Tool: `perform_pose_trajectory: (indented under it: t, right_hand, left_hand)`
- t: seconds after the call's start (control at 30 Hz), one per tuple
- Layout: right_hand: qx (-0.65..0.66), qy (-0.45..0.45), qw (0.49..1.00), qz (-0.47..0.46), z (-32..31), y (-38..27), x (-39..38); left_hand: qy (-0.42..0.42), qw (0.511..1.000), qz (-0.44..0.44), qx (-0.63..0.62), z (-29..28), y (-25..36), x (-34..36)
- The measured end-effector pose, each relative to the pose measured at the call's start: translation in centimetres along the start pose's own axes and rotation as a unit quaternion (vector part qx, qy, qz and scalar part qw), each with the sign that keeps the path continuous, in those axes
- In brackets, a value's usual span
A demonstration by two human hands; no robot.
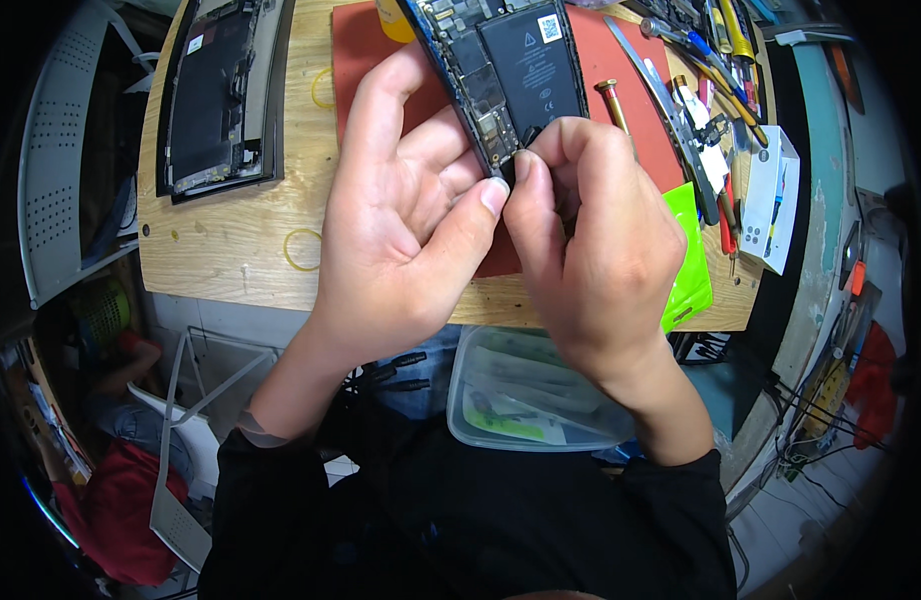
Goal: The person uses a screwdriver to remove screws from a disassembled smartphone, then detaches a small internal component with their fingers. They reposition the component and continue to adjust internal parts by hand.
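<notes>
Black sleeves (671,510) end on the forearms (656,395), left hand (391,225) and right hand (611,240) bare.

The wooden table (221,255) carries a red mat (356,55), 2 yellow bands (287,245), an opened device (213,110) and a green pouch (692,265).

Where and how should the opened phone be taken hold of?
The opened phone is probably best gripped by its long edges, coming from the left, where the left hand supports it: it's a thin, slanted slab, battery and circuit board exposed, the right hand crowding its near end.
</notes>
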State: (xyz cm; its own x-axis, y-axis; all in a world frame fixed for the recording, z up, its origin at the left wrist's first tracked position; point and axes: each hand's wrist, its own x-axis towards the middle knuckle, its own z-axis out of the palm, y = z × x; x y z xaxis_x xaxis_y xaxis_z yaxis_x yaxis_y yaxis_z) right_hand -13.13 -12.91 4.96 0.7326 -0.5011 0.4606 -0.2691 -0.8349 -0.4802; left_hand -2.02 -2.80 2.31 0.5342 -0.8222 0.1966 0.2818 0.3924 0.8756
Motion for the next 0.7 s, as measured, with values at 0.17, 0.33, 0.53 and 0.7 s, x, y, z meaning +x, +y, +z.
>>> perform_pose_trajectory:
  t: [0.17,0.33,0.53,0.7]
  right_hand:
    - [0.0,0.015,0.999,-0.037,0.1,0.3,0.1]
    - [0.012,0.009,0.997,-0.074,-0.4,1.0,0.3]
    - [-0.036,0.028,0.999,-0.023,-2.8,1.1,-0.9]
    - [-0.012,-0.04,0.999,0.02,-3.6,1.0,-1.6]
  left_hand:
    - [0.014,1.0,0.008,-0.004,-0.1,-0.1,-0.2]
    - [0.013,1.0,0.011,0.002,-1.0,0.2,0.1]
    - [0.032,0.999,0.004,-0.022,-0.8,0.0,0.1]
    - [0.016,1.0,-0.013,-0.012,-0.8,0.1,0.1]
